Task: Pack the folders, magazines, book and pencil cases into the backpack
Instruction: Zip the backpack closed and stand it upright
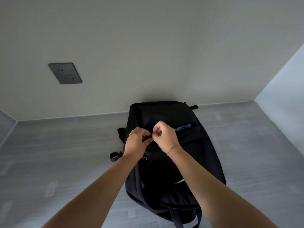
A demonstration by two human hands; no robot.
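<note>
Both hands, left hand (pixel 137 143) and right hand (pixel 164 137), pinch the backpack's (pixel 164 170) zipper

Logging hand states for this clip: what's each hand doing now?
Left hand: pinches a small dark tab on the backpack.
Right hand: pinches the same tab.

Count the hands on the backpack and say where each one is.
2. The left hand and the right hand meet fingertip to fingertip at the middle of the black backpack, both pinching a small dark tab, just left of a partly open pocket.
</note>
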